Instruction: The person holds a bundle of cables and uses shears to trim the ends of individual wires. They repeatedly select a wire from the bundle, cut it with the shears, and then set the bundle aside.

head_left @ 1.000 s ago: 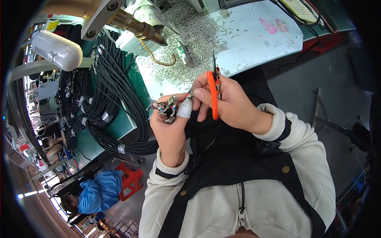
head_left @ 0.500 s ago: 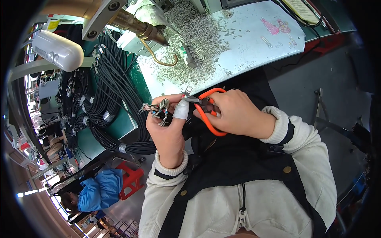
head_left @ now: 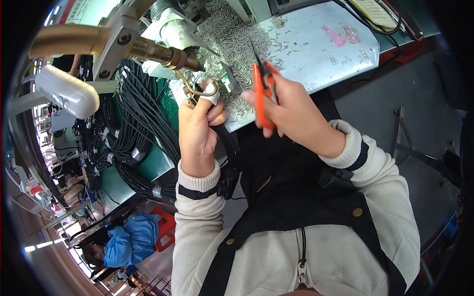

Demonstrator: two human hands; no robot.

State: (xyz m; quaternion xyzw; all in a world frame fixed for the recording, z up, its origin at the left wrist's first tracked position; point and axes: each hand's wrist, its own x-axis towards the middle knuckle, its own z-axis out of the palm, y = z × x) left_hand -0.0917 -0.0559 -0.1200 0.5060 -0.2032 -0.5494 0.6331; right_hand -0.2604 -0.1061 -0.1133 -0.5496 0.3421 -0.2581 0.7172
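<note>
Green bench (head_left: 148, 170): stands on the left and runs to the far side.
Co-worker in blue (head_left: 131, 241): sits at the near left, well apart from the person's hands.
Black apron (head_left: 291, 197): hangs over the person's pale knitted top, near and in the middle.
Cable bundles (head_left: 148, 106): black, tied at intervals with pale bands, lying along the bench on the left.
White plate (head_left: 306, 64): lies on the far side, with a pink printed drawing at its right.
Red stool (head_left: 165, 229): beside the co-worker.
Machine arm (head_left: 168, 54): metal, slanting in from the far left; a thin bent tube (head_left: 213, 91) hangs below its tip and crosses in front of the left thumb.
Right hand (head_left: 291, 106): clamped on the pliers, right of the left hand and apart from it.
Left hand (head_left: 197, 123): fingers curled together, clamped on a black cable (head_left: 226, 140); the cable's upper end, near the tube, is partly hidden.
Pliers (head_left: 258, 101): orange-handled, slim dark nose pointing to the far side.
Thumb wrap (head_left: 212, 94): white, around the left thumb.
Metal pieces (head_left: 242, 37): small, silvery, heaped across the plate's left part.
</note>
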